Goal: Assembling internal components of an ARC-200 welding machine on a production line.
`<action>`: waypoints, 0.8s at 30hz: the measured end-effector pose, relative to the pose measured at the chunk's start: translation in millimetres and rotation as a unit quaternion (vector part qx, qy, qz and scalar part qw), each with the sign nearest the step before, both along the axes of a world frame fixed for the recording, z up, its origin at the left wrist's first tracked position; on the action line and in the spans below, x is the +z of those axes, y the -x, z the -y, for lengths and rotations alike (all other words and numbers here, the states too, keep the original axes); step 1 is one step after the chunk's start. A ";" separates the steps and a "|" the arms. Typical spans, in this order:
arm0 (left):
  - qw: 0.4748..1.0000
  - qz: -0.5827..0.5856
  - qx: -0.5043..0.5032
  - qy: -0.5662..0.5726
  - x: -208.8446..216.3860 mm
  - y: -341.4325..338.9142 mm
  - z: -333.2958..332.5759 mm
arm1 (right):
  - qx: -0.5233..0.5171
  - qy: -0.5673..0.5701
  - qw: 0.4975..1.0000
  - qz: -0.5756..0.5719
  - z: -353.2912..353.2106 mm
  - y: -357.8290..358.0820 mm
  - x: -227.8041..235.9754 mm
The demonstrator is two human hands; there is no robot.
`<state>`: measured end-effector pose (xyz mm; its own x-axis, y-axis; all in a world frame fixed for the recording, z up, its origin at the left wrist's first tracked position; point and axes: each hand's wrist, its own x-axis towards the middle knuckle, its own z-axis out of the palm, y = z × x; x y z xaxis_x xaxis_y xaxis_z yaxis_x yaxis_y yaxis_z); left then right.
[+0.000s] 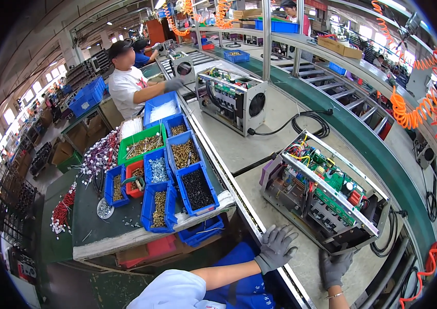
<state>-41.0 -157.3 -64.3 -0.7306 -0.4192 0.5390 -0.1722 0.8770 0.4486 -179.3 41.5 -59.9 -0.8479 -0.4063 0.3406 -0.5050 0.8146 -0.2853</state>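
Note:
My left hand [276, 248], in a grey work glove, is open with its fingers spread, over the metal edge of the conveyor line. My right hand [336, 269], gloved too, is at the lower near edge of an open-framed electronic machine [326, 193], its fingers curled against that edge and partly hidden. Inside the machine, green circuit boards, coloured wires and a red component show; no cover is on it. A black power cable [391, 237] lies coiled at its right. Neither hand holds a loose part.
A second open machine [233, 100] with a fan and coiled cable stands farther up the line. On the left bench, blue bins [198, 189], a green bin [142, 147] and a red bin [135, 177] hold small fasteners. A co-worker [131, 85] stands beyond them. Orange coiled hoses [409, 110] hang at right.

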 end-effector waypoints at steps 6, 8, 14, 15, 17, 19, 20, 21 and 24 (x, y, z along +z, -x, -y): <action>1.000 -0.008 0.001 0.006 0.7 0.9 0.4 | 0.005 0.005 1.000 -0.025 -11.4 0.8 -4.4; 1.000 -0.010 -0.001 0.004 1.6 1.0 0.5 | 0.002 0.008 1.000 -0.020 -14.9 -0.1 -3.3; 1.000 -0.019 0.004 0.014 0.0 2.1 0.2 | -0.003 0.001 1.000 -0.028 -27.4 0.1 -3.6; 1.000 -0.017 0.005 0.014 0.5 2.2 0.1 | 0.002 0.004 1.000 -0.020 -29.0 -0.8 -1.4; 1.000 -0.016 0.006 0.015 0.6 2.0 -0.2 | -0.004 0.000 1.000 -0.018 -31.7 -3.0 2.1; 1.000 -0.007 0.012 0.017 -0.3 1.5 -0.5 | -0.010 -0.004 1.000 -0.015 -34.4 -3.9 2.6; 1.000 -0.006 0.011 0.018 -0.2 1.2 -0.7 | 0.002 0.011 0.999 -0.045 -36.2 -4.5 1.7; 1.000 -0.002 0.016 0.024 -0.1 0.7 -0.9 | 0.014 0.025 0.997 -0.075 -38.1 -5.0 0.8; 1.000 0.003 0.017 0.023 -1.8 0.4 -0.7 | 0.012 0.028 0.996 -0.082 -45.2 -5.6 -0.1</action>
<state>-41.4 -156.6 -66.1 -0.7191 -0.4188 0.5545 -0.2051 0.8904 0.4065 -173.6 86.8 -60.0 -0.7689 -0.4024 0.4968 -0.5681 0.7864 -0.2423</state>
